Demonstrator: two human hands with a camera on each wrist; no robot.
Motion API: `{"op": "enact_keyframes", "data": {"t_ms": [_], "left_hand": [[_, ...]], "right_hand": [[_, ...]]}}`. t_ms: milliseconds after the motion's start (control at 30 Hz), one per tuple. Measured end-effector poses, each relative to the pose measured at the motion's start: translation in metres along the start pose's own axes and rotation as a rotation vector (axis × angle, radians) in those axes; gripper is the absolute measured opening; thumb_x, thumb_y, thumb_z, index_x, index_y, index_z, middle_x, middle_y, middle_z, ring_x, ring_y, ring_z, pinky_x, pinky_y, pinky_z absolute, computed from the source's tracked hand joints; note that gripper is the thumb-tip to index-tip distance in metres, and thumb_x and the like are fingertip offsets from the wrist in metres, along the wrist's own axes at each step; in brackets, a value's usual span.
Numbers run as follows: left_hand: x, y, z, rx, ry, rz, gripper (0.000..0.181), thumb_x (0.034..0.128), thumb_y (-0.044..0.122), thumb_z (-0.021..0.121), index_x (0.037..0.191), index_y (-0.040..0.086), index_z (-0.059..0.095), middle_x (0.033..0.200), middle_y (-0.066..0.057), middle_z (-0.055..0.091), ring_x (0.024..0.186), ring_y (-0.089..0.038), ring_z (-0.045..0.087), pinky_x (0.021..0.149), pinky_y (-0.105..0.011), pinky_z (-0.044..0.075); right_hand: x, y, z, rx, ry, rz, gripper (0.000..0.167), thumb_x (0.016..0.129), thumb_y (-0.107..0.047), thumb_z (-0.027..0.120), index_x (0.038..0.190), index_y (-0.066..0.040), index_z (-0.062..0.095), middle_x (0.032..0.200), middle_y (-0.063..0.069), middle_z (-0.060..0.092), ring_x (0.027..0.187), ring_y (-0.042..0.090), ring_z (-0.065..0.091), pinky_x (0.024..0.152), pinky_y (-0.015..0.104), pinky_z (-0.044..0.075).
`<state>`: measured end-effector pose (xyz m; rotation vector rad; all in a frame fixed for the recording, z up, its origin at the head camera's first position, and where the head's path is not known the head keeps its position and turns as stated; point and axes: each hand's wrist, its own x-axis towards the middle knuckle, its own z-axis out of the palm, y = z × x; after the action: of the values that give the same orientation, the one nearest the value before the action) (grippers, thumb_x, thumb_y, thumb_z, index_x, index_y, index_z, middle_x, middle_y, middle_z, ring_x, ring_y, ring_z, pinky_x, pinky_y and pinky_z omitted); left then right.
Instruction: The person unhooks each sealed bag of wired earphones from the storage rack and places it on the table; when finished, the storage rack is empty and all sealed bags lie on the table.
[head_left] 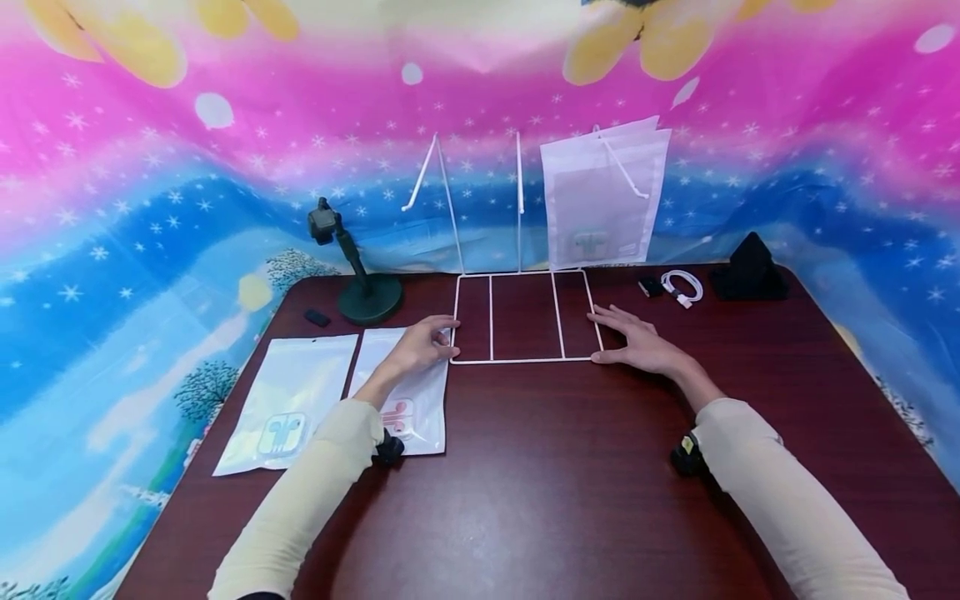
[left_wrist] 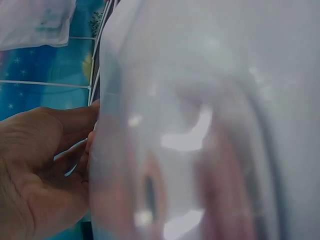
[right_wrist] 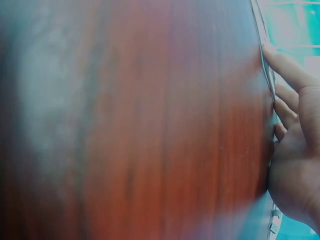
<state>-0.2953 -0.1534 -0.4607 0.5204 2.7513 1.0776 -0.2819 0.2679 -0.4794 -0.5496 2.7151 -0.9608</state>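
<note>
A white wire rack (head_left: 522, 360) stands on the table, its base flat and several hooked arms rising at the back. My left hand (head_left: 416, 346) touches the left side of that base with fingertips and thumb, above a white pouch (head_left: 423, 433) with a red earphone print. At the opposite side, my right hand (head_left: 637, 343) rests its spread fingers and thumb along the base wire. White pouches (head_left: 600, 200) hang from the rack's right hook. Close up, the pouch (left_wrist: 200, 75) hides part of the left fingers (left_wrist: 75, 120). The right fingers (right_wrist: 287, 67) look extended.
Another white pouch (head_left: 292, 400) with a blue-green earphone print lies at the left. Behind are a dark stand (head_left: 369, 300) and a small black object (head_left: 317, 317). A coiled white cable (head_left: 693, 287), a black adapter (head_left: 649, 287) and a black holder (head_left: 750, 271) sit back right.
</note>
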Motion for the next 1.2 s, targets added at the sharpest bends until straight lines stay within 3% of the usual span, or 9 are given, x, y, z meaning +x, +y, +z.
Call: {"op": "enact_keyframes", "data": {"t_ms": [467, 667, 767, 867, 1000, 1100, 1200], "left_hand": [[0.000, 0.002, 0.001, 0.033, 0.002, 0.000, 0.055, 0.0934, 0.007, 0.077, 0.145, 0.000, 0.058, 0.154, -0.017, 0.050, 0.100, -0.025, 0.063, 0.095, -0.037, 0.049], [0.001, 0.000, 0.001, 0.042, 0.005, 0.011, 0.055, 0.0935, 0.008, 0.077, 0.145, 0.000, 0.059, 0.154, -0.017, 0.050, 0.098, -0.024, 0.063, 0.093, -0.035, 0.050], [0.000, 0.000, 0.000, 0.043, 0.004, 0.007, 0.055, 0.0936, 0.009, 0.077, 0.145, 0.001, 0.059, 0.153, -0.017, 0.050, 0.098, -0.023, 0.062, 0.091, -0.035, 0.051], [-0.001, 0.000, -0.001, 0.039, 0.004, 0.004, 0.055, 0.0934, 0.009, 0.078, 0.145, 0.001, 0.059, 0.152, -0.017, 0.051, 0.098, -0.024, 0.062, 0.091, -0.034, 0.050], [-0.002, 0.000, -0.001, 0.032, 0.006, 0.010, 0.055, 0.0933, 0.008, 0.078, 0.144, -0.001, 0.059, 0.153, -0.017, 0.051, 0.099, -0.024, 0.062, 0.090, -0.033, 0.049], [-0.001, -0.001, 0.001, 0.031, 0.008, 0.013, 0.054, 0.0936, 0.008, 0.077, 0.144, -0.001, 0.059, 0.153, -0.017, 0.051, 0.099, -0.025, 0.062, 0.089, -0.033, 0.049], [-0.001, -0.001, 0.002, 0.030, 0.004, 0.017, 0.054, 0.0941, 0.008, 0.077, 0.144, -0.001, 0.059, 0.153, -0.017, 0.050, 0.100, -0.025, 0.061, 0.091, -0.034, 0.049]], "right_hand": [[-0.002, -0.002, 0.000, 0.009, 0.003, 0.008, 0.085, 0.095, -0.041, 0.076, 0.163, -0.012, 0.035, 0.172, 0.015, 0.019, 0.159, 0.040, 0.002, 0.119, 0.072, 0.002], [-0.004, -0.006, -0.017, 0.161, 0.029, 0.034, 0.074, 0.097, -0.030, 0.075, 0.160, -0.010, 0.041, 0.168, 0.019, 0.028, 0.156, 0.042, 0.017, 0.121, 0.066, 0.018], [-0.005, -0.009, -0.033, 0.268, 0.106, 0.045, 0.069, 0.099, -0.021, 0.074, 0.158, -0.007, 0.043, 0.162, 0.022, 0.039, 0.150, 0.043, 0.033, 0.119, 0.057, 0.032], [-0.004, -0.014, -0.054, 0.337, 0.229, 0.061, 0.064, 0.100, -0.019, 0.072, 0.157, -0.007, 0.045, 0.156, 0.021, 0.048, 0.141, 0.039, 0.048, 0.108, 0.037, 0.047], [-0.005, -0.025, -0.087, 0.394, 0.407, 0.113, 0.059, 0.100, -0.029, 0.072, 0.153, -0.012, 0.052, 0.148, 0.013, 0.059, 0.122, 0.014, 0.061, 0.091, 0.015, 0.049], [-0.005, -0.036, -0.112, 0.499, 0.505, 0.140, 0.057, 0.099, -0.028, 0.073, 0.150, -0.011, 0.056, 0.134, 0.004, 0.069, 0.108, 0.002, 0.064, 0.089, 0.014, 0.050], [-0.003, -0.048, -0.133, 0.637, 0.580, 0.127, 0.057, 0.097, -0.021, 0.075, 0.149, -0.009, 0.056, 0.122, -0.006, 0.071, 0.103, 0.002, 0.066, 0.087, 0.015, 0.053]]}}
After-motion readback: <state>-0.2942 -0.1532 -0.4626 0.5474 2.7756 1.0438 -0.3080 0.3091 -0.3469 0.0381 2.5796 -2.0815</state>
